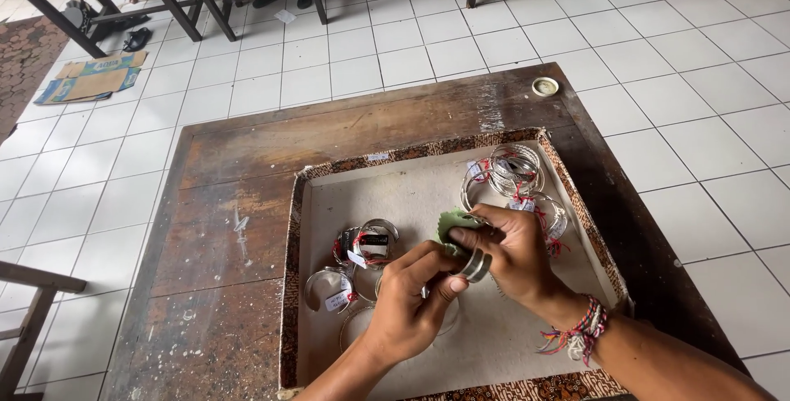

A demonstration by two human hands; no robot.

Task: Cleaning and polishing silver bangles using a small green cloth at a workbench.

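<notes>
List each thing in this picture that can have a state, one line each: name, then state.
left hand: gripping the silver bangle
right hand: pressing the green cloth on the bangle
silver bangle: held above the tray
green cloth: crumpled in the fingers
tray: open, lying flat on the table
tagged bangles: bundled, lying in the tray
wooden table: worn, scratched

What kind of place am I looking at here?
Probably a small jewellery workshop or stall. A worn wooden table holds a shallow tray of tagged silver bangles, and the left hand and right hand rub one bangle with a green cloth. The floor is white tile.
</notes>
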